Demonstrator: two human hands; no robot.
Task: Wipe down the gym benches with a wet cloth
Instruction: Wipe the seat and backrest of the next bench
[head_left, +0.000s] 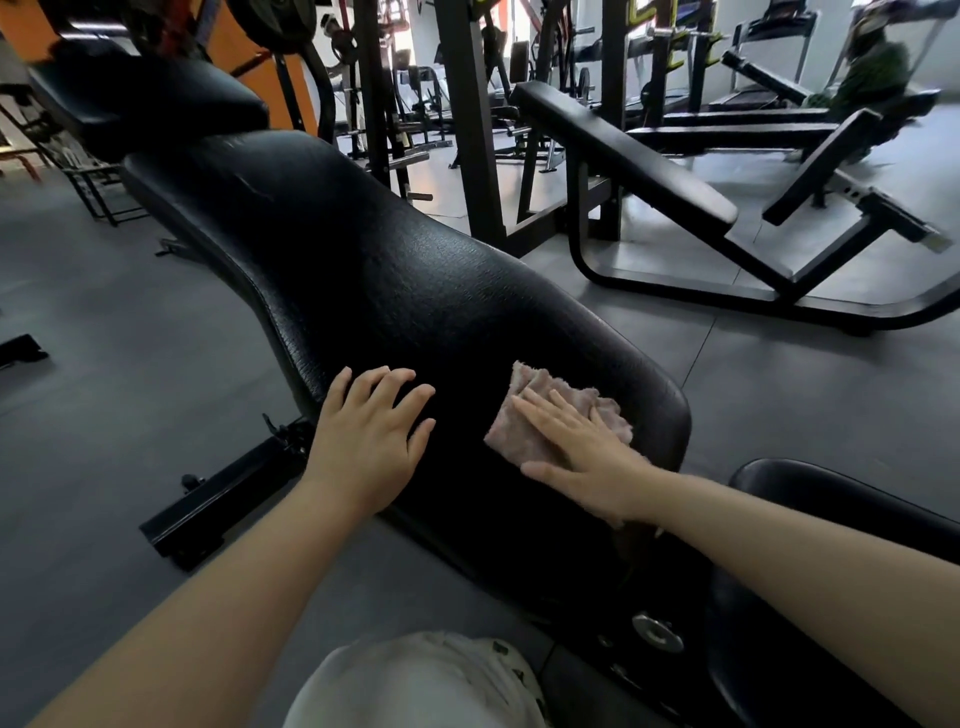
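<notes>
We press the cloth flat on the black bench pad with our right hand, fingers straight and lying together on top of it, not curled around it. The cloth sits in the lower right of the pad, close to its near rounded end. Our left hand rests just beside it, to the left in the frame, fingers spread and relaxed on the bare vinyl, holding nothing.

The long axis of the pad runs from this near end up toward the upper left of the frame, so almost all of the surface to wipe lies ahead of the right hand, up and to the left. The right hand is the one already on the cloth; we judge that the next stroke should follow this axis.

The cloth is pinkish, fuzzy and loosely folded. It is probably damp, but the view does not show this clearly. A second bench stands in the upper right.
</notes>
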